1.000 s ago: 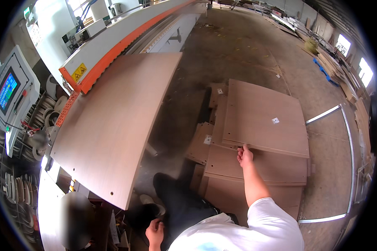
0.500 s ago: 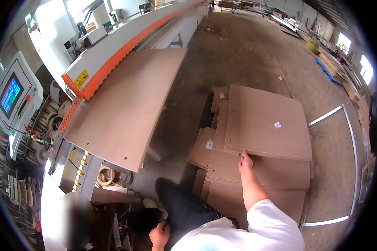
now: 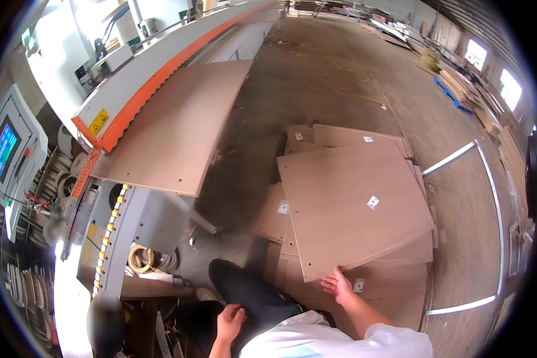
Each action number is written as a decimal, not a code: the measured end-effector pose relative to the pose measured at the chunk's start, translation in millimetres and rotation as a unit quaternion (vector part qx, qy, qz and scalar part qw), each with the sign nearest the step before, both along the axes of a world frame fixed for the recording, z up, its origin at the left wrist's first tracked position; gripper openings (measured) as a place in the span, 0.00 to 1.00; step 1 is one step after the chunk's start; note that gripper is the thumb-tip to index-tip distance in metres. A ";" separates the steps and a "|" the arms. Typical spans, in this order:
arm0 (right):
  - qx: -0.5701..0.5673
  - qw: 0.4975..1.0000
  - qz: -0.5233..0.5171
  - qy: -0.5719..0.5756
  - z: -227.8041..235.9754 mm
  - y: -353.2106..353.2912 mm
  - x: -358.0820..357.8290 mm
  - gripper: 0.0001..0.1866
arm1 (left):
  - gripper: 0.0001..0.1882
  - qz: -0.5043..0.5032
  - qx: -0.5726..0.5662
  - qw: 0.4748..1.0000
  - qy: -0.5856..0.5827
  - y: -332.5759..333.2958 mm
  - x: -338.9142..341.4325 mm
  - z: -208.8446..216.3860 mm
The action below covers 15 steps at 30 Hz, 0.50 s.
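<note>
At the near edge of the top brown board (image 3: pixel 358 203), close to its left corner, my right hand (image 3: pixel 340 288) has hold of the edge, thumb up against it and fingers along the front. This board lies skewed across a stack of similar boards (image 3: pixel 393 280) and carries a small white label and drilled holes. My left hand (image 3: pixel 229 323) rests by my dark trousers, its fingers curled in with nothing visible in them. Another brown board (image 3: pixel 173 125) lies on the machine to the left, partly under its orange-edged beam (image 3: pixel 143 104).
A control panel (image 3: pixel 9 146) with a lit screen stands at far left, above rolls of edging strip (image 3: pixel 30 292). Yellow rollers (image 3: pixel 106 241) line the machine's near end. A white metal frame (image 3: pixel 500 221) lies right of the stack. Further boards (image 3: pixel 468 92) sit on a blue pallet.
My right hand has drawn the top board toward me and turned it askew, uncovering a labelled board behind. The board on the machine has moved farther along, away from me.
</note>
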State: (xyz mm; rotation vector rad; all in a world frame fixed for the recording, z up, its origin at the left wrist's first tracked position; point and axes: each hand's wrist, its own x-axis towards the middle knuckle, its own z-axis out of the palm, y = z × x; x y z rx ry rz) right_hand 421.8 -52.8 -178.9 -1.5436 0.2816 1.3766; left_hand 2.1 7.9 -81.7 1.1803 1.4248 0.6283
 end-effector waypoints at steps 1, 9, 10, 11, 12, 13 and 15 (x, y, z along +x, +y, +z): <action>0.017 1.000 0.016 0.010 0.0 -2.7 -4.3 0.39 | 0.11 0.000 0.001 1.000 -0.014 6.6 5.7 -0.3; 0.169 0.975 -0.081 0.115 0.1 3.8 -29.5 0.37 | 0.15 -0.074 -0.023 0.993 -0.084 29.5 50.4 22.2; 0.176 0.974 -0.063 0.124 19.3 4.9 -35.5 0.37 | 0.15 -0.084 -0.035 0.991 -0.098 32.1 55.8 23.7; 0.183 0.973 -0.047 0.131 36.6 3.5 -39.6 0.37 | 0.20 -0.115 -0.069 0.987 -0.092 39.0 65.8 32.9; 0.185 0.970 -0.034 0.151 48.1 0.2 -44.8 0.37 | 0.21 -0.113 -0.068 0.984 -0.123 41.0 75.2 28.8; 0.188 0.967 -0.019 0.172 58.4 -1.8 -50.1 0.37 | 0.22 -0.109 -0.065 0.980 -0.153 43.5 88.2 20.7; 0.205 0.952 -0.003 0.227 60.1 -8.7 -53.5 0.39 | 0.27 -0.108 -0.109 0.962 -0.225 48.2 116.6 15.6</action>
